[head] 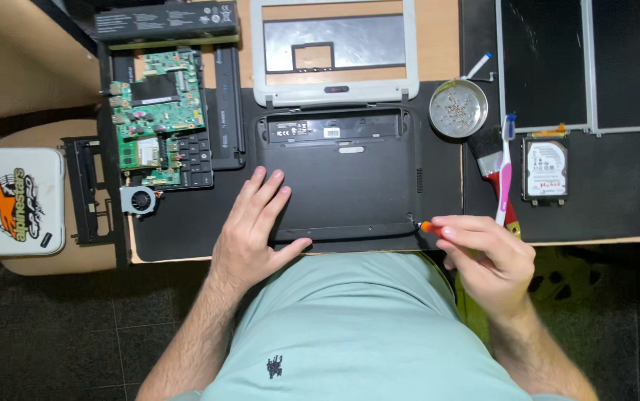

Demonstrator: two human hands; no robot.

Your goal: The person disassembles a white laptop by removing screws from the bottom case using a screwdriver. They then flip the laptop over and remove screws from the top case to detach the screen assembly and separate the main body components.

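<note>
Laptop base (pixel 338 174) between both hands

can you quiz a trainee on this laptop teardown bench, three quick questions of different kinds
1. True or false: the left hand lies flat on the black laptop base.
2. What does the right hand hold? A) a brush B) an orange-handled screwdriver C) a hard drive
3. What sits in the round metal dish beyond the base's far right corner?

Key
1. True.
2. B; its tip is at the base's near right corner.
3. Small loose bits that look like screws; the red-handled brush and the hard drive lie apart on the mat.
</note>
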